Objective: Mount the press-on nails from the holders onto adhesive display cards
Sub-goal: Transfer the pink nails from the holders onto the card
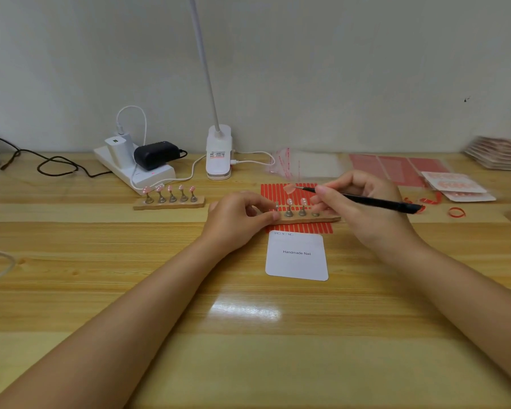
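A wooden holder (322,218) with metal stands lies on a red striped adhesive sheet (281,193); two pink nails (296,201) still sit on its stands. My left hand (239,216) pinches the holder's left end. My right hand (360,202) grips black tweezers (366,199), whose tip holds one pink nail (289,188) above the sheet. A white display card (297,256) printed "Handmade Nail" lies just in front of the holder. A second wooden holder (169,203) with several pink nails stands to the left.
A white power strip (136,169) with chargers and cables sits at the back left, a clip lamp base (218,154) behind the work. Clear bags (304,165), red sheets (396,168) and finished cards (457,187) lie at the right. Red strip scraps (456,212) lie near the tweezers' end.
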